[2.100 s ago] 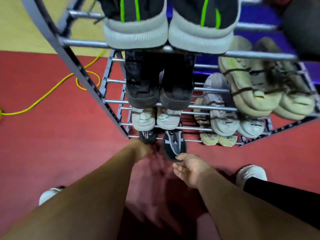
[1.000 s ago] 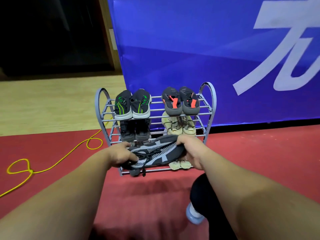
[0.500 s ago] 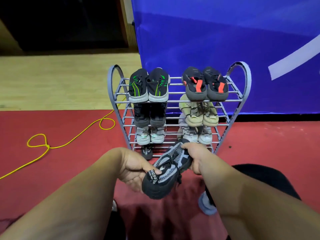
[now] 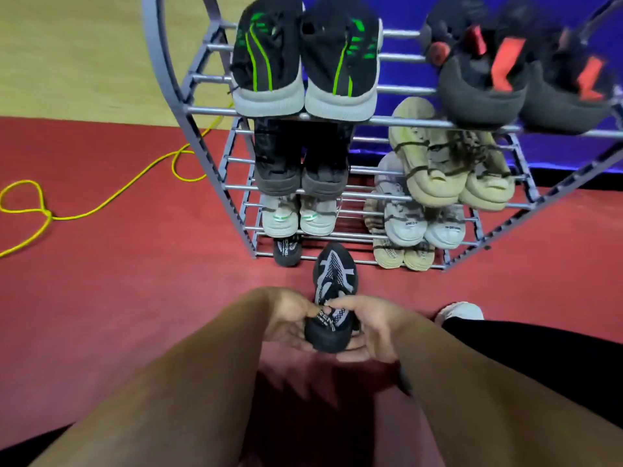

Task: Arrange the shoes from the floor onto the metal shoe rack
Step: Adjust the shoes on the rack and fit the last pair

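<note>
- Red floor [image 4: 118, 298] carries the metal shoe rack [image 4: 381, 121], which stands before a blue banner [image 4: 401, 15].
- One black-and-grey sneaker [image 4: 333, 278] sits just short of the rack's bottom tier. Its toe points at the rack and its heel toward the person.
- The left grip [image 4: 286, 318] cups the heel from the left. The right grip [image 4: 367, 325] wraps it from the right, thumb over the collar. Both hold only the heel end, so the toe juts free beyond them.
- Its mate [image 4: 287, 252] rests on the bottom tier, left of the open slot. A beige pair [image 4: 403, 256] fills the right.
- Risks, as I judge them: held only at the heel, the toe could droop and snag the front rung. It could also nudge the mate askew.
- A yellow cable [image 4: 111, 200] lies well apart, left.
</note>
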Action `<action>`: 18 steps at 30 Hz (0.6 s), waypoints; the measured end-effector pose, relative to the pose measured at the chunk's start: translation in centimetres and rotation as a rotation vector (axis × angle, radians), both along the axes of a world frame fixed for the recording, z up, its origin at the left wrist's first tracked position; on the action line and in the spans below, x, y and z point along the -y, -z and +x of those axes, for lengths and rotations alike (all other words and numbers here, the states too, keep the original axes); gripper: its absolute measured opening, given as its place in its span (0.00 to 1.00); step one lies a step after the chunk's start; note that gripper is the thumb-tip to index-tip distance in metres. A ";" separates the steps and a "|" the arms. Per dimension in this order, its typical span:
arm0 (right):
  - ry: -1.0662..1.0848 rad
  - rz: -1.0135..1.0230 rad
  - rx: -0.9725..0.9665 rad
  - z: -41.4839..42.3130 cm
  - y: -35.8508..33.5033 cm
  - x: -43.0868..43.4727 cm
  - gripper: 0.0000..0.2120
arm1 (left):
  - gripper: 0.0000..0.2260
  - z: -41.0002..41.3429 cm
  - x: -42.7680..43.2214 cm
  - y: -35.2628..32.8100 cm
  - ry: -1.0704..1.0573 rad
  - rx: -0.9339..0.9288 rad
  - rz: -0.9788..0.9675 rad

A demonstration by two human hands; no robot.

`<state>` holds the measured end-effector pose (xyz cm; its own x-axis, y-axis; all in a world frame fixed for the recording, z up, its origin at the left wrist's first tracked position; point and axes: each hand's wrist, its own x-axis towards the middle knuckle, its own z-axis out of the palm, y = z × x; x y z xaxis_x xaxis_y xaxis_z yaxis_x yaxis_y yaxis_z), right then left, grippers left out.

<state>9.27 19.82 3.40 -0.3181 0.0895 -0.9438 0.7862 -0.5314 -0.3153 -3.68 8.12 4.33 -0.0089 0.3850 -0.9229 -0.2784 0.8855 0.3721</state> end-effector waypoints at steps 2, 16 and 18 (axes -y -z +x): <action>0.031 0.023 -0.010 -0.8 2.1 -0.5 0.12 | 0.10 -0.6 -1.1 2.2 -0.084 -0.030 0.016; 0.301 0.184 -0.117 -11.1 15.0 -7.6 0.13 | 0.04 -9.7 -5.6 13.1 -0.481 -0.255 0.045; 0.330 0.179 -0.125 -12.9 15.9 -8.6 0.13 | 0.03 -11.0 -6.0 14.2 -0.516 -0.331 0.036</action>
<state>-3.61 28.40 -12.47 -0.3564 0.3660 -0.8597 0.5322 -0.6767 -0.5087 -14.73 14.09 -9.91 -0.4861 0.2855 -0.8259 -0.5323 0.6528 0.5390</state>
